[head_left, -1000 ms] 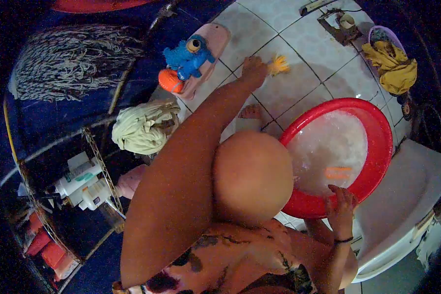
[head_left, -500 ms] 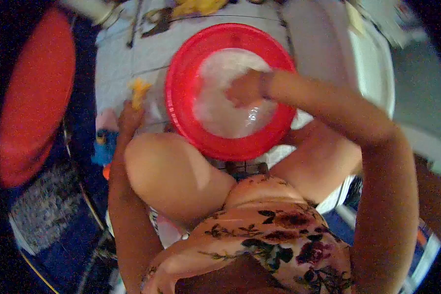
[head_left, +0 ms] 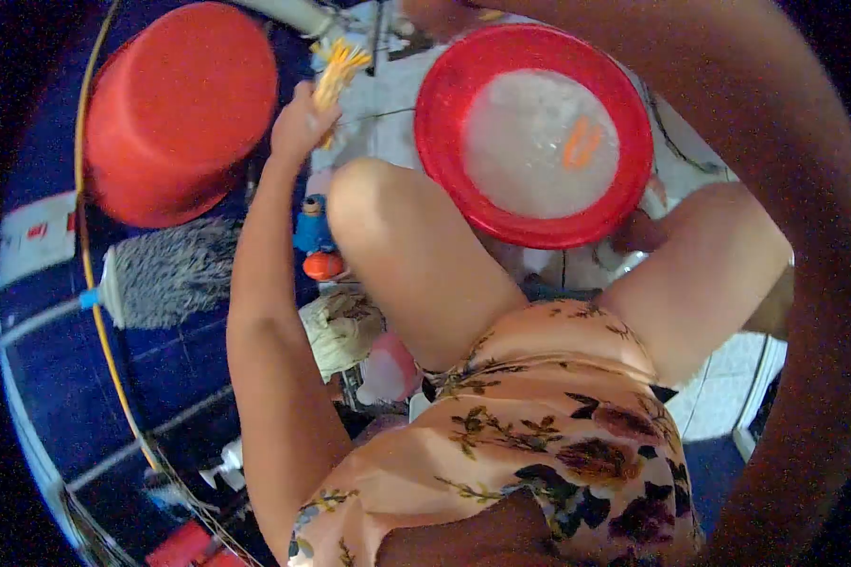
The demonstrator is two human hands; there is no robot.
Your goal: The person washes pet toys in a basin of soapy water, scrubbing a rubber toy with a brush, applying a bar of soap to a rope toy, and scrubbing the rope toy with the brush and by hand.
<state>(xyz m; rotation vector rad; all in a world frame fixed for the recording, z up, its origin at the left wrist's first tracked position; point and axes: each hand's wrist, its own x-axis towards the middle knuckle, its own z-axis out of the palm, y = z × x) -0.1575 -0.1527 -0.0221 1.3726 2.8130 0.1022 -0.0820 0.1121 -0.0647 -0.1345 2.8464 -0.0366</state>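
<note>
Yellow bristle-ended brush point(head_left: 336, 80) was gripped by left hand point(head_left: 301, 130), fingers closed, outside round red plastic basin point(head_left: 440, 113); orange oblong piece point(head_left: 583, 142) was surrounded by cloudy water point(head_left: 511, 142) inside; right hand point(head_left: 435, 14) was cropped, fingers' state indiscernible.

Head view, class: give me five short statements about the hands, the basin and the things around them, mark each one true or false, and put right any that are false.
1. The left hand holds a yellow bristled bundle. True.
2. An orange item shows in the cloudy water of the red basin. True.
3. The right hand is dipped in that water. False: it is at the top edge of the picture, outside the water.
4. The mop head is bright green. False: it is grey.
5. A large red tub is at the upper left of the picture. True.
</note>
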